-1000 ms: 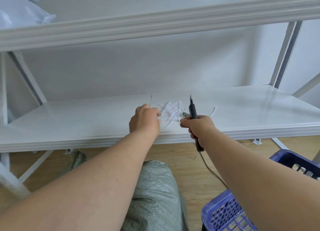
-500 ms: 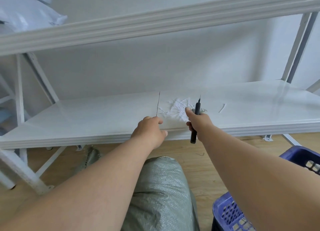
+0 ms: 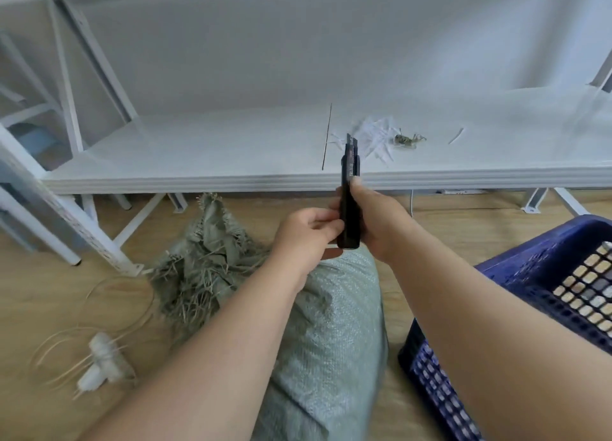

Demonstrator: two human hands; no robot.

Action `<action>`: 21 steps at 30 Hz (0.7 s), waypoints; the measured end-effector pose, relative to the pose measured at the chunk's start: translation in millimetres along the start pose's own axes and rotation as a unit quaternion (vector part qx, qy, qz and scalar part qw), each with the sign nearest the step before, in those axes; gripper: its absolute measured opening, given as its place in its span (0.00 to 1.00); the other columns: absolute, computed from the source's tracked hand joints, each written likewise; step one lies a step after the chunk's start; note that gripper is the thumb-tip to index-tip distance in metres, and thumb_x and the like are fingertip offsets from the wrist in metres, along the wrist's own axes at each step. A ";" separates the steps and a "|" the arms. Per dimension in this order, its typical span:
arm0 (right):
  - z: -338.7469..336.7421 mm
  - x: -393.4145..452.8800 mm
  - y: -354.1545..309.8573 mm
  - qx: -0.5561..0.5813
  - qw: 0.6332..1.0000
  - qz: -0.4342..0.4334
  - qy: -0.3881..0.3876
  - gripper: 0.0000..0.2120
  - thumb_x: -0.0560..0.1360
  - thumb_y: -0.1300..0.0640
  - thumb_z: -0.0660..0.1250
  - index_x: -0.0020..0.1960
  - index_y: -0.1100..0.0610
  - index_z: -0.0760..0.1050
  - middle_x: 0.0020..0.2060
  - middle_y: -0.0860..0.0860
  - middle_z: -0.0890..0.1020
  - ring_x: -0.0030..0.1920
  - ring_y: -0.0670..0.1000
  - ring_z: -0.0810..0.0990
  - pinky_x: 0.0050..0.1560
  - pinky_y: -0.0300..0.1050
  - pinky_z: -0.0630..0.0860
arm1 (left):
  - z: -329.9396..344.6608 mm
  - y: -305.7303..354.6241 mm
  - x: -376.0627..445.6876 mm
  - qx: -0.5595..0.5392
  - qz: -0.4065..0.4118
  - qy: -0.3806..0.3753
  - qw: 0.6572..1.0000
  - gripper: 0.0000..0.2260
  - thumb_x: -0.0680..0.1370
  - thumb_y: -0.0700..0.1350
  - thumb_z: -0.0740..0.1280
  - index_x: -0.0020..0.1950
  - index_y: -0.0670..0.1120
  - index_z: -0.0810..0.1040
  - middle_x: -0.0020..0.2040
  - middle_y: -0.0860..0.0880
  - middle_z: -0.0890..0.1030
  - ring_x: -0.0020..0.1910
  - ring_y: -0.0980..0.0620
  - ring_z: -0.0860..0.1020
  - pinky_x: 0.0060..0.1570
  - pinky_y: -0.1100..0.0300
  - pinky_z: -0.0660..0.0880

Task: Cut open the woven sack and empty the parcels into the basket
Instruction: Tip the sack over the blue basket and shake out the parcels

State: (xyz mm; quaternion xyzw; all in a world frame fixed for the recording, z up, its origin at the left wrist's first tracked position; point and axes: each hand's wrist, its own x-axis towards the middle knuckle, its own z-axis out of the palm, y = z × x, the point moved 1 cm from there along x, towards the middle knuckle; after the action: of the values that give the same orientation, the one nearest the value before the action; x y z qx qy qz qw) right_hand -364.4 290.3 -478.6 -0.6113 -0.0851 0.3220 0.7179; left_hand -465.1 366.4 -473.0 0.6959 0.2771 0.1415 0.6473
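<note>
Right hand gripped the black utility knife; left hand pinched its body. Below it, I judged the grey-green woven sack soft, heavy; best grasped near the frayed neck.

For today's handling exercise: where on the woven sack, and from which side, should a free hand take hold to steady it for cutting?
Grip the gathered, frayed neck of the woven sack, coming from the far left. There the cloth is bunched into loose folds that fingers can close round, while the body looks taut and rounded. Both the left hand and right hand now hold the utility knife, so one must let go first.
</note>
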 end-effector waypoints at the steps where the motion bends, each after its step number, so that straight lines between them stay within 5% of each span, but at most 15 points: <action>1: 2.6 -6.2 7.8 -0.007 1.000 0.010 0.002 0.16 0.81 0.45 0.58 0.50 0.56 0.78 0.43 0.54 0.84 0.46 0.55 0.83 0.54 0.53 0.79 | -4.4 -7.0 -7.3 0.000 -0.004 0.002 1.000 0.07 0.78 0.39 0.68 0.55 0.44 0.80 0.51 0.45 0.84 0.49 0.50 0.83 0.43 0.57 0.82; 8: 20.6 -36.0 34.9 0.016 0.996 0.085 0.009 0.12 0.84 0.54 0.54 0.58 0.61 0.70 0.35 0.55 0.74 0.32 0.52 0.75 0.29 0.41 0.75 | -53.2 -39.3 -17.7 -0.021 -0.046 0.105 0.993 0.07 0.80 0.41 0.64 0.53 0.49 0.81 0.53 0.50 0.81 0.51 0.55 0.80 0.45 0.61 0.79; 13: 48.2 -42.8 44.7 0.004 0.994 0.107 -0.037 0.09 0.81 0.67 0.55 0.59 0.63 0.69 0.37 0.58 0.74 0.32 0.51 0.73 0.30 0.42 0.76 | -65.3 -42.9 -17.6 -0.027 -0.055 0.074 0.995 0.07 0.80 0.42 0.65 0.55 0.49 0.80 0.53 0.50 0.80 0.52 0.55 0.80 0.50 0.58 0.80; 18: 72.7 -43.8 56.8 0.001 0.989 0.131 -0.075 0.18 0.78 0.75 0.51 0.62 0.61 0.68 0.40 0.59 0.73 0.36 0.53 0.73 0.37 0.46 0.74 | -120.6 -58.6 -3.2 0.001 -0.043 0.304 0.952 0.16 0.78 0.39 0.65 0.66 0.49 0.74 0.62 0.50 0.75 0.58 0.51 0.76 0.55 0.58 0.73; 21: 86.5 -44.2 62.0 -0.006 0.988 0.129 -0.090 0.19 0.78 0.76 0.52 0.61 0.59 0.68 0.41 0.59 0.74 0.37 0.52 0.73 0.39 0.46 0.74 | -162.0 -79.4 12.7 0.001 -0.137 0.421 0.897 0.26 0.74 0.41 0.70 0.71 0.45 0.67 0.69 0.44 0.70 0.63 0.44 0.75 0.60 0.54 0.74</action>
State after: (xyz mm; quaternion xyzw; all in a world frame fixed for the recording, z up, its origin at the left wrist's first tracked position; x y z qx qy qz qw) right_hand -465.7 339.3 -503.8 -0.5900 -0.0724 0.4651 0.6561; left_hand -561.0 507.4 -533.0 0.5272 0.6162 0.3309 0.4825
